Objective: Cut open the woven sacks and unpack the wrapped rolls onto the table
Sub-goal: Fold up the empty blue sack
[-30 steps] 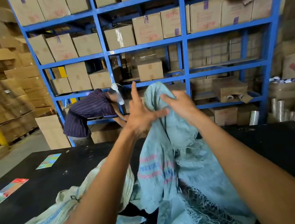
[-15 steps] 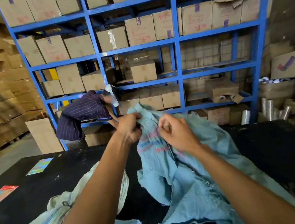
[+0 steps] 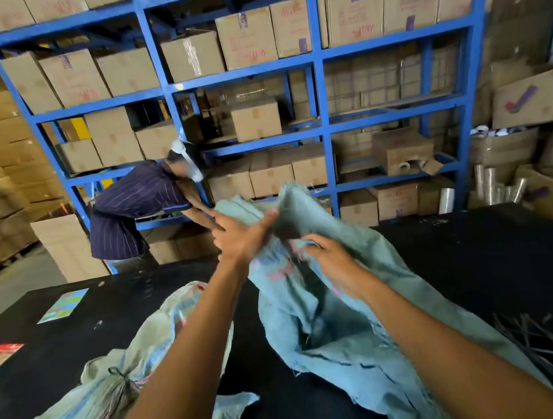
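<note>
Tied sack (image 3: 95,412) is left uncut on surface (image 3: 480,255) at left. Blue sack (image 3: 343,322) is held up mid-surface: left hand (image 3: 240,239) flat, grip wide, pressed on a fold; right hand (image 3: 335,264) pinched into fabric. Fold could slip loose; frayed weave could snag fingers.

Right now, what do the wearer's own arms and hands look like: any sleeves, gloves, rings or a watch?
The left hand and right hand are bare: no gloves, rings or watch show. Both forearms are uncovered up to the frame's lower edge, with no sleeve in view. The hands are slightly motion-blurred.
</note>
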Tool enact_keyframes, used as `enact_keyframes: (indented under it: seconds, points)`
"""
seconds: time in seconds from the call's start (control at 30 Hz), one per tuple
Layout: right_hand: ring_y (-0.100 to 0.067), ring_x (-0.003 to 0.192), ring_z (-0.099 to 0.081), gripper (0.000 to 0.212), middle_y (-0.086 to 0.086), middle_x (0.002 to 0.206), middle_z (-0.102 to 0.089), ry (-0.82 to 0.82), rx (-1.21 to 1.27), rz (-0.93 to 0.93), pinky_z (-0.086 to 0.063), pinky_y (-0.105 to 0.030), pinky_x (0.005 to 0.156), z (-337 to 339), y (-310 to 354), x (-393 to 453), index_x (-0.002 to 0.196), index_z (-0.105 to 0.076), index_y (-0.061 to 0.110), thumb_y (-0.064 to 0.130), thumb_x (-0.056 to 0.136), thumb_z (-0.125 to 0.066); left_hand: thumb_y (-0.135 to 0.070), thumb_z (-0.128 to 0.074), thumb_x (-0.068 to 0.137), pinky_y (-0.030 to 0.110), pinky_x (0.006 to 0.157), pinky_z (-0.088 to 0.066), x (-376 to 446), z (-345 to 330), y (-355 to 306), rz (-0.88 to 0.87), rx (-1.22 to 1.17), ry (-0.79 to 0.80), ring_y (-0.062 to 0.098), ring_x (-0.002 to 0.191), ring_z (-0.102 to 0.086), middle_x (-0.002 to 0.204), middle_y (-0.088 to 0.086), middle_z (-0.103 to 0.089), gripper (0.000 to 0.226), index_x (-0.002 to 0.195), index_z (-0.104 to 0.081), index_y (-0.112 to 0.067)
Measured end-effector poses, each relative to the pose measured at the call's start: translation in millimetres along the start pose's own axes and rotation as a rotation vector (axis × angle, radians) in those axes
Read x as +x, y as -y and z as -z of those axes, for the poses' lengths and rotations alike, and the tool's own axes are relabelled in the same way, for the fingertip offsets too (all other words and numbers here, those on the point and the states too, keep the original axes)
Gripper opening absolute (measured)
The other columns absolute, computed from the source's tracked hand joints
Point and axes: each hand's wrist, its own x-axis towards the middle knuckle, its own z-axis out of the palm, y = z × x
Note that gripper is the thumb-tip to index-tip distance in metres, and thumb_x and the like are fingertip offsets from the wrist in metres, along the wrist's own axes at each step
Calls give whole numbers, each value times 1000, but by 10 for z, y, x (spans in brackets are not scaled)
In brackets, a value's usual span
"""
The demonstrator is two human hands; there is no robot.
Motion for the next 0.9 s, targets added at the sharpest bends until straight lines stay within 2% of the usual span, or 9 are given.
enact_keyframes:
  seconds: [0.13, 0.27, 0.33, 0.43, 0.53, 0.63, 0.73, 0.8, 0.9]
  points:
    - [-3, 76, -68, 22, 0, 87, -69, -5, 284, -24, -51, -13, 66, 36, 214, -29, 99, -63, 13, 6, 100, -42, -46, -91, 61, 38, 108, -39, -135, -288, 380, -58, -185, 42, 28, 131, -36, 139, 10, -35, 109, 144, -26, -19]
    - [-17, 72, -65, 26, -5, 81, -68, -111, 463, -47, -51, -21, 57, 166, 266, -38, 89, -61, 17, 10, 102, -39, -61, -85, 44, 48, 95, -54, -89, -353, 569, 90, -406, 66, 24, 107, -63, 117, 7, -60, 96, 118, -39, -20]
    - [-21, 75, -63, 27, -9, 83, -67, -180, 518, -59, -50, -27, 62, 235, 287, -37, 84, -61, 19, 13, 101, -41, -62, -80, 61, 43, 77, -59, -151, -346, 583, 258, -370, 162, 23, 92, -66, 105, 9, -65, 79, 115, -47, -14]
    - [-22, 73, -58, 30, -9, 78, -62, -244, 532, -58, -46, -31, 66, 341, 273, -24, 77, -58, 19, 12, 100, -41, -34, -64, 94, 30, 48, -53, -63, -213, 511, 422, -617, 379, 19, 62, -64, 78, 8, -68, 29, 115, -58, -14]
    - [-27, 92, -60, 24, -9, 96, -65, -404, -25, 7, -45, -32, 76, 503, 104, 70, 93, -66, 21, 10, 98, -44, -23, -54, 101, 41, 64, -56, 135, 85, 323, 347, -863, 248, 25, 79, -68, 104, 14, -70, 18, 108, -62, -8]
    - [-28, 120, -49, 45, -6, 126, -55, -631, -625, 78, -41, -40, 100, 555, -49, 40, 121, -62, 24, 0, 83, -57, -22, -53, 102, 37, 64, -62, 106, 312, 57, 248, -863, 289, 22, 77, -71, 88, 11, -75, 19, 99, -65, -8]
    - [-16, 120, -50, 66, 0, 130, -52, -267, -545, 433, -45, -31, 101, 400, 36, 9, 130, -58, 24, -10, 73, -57, -23, -48, 104, 41, 68, -62, -36, 307, -190, 225, -815, 422, 26, 89, -70, 95, 14, -75, 26, 112, -65, -5]
    - [-17, 128, -45, 68, 0, 140, -46, 53, -679, 423, -39, -32, 109, 202, 146, -23, 143, -46, 22, 6, 80, -66, -25, -46, 104, 46, 82, -59, -139, 262, -336, 235, -800, 524, 30, 100, -68, 111, 19, -71, 31, 119, -63, -3]
    - [-24, 128, -50, 66, -3, 136, -57, 196, -807, 355, -34, -47, 112, 3, 75, 73, 139, -48, 22, 34, 79, -75, -24, -46, 103, 47, 96, -51, -225, 213, -464, 193, -830, 631, 31, 100, -66, 110, 20, -70, 32, 114, -64, 0]
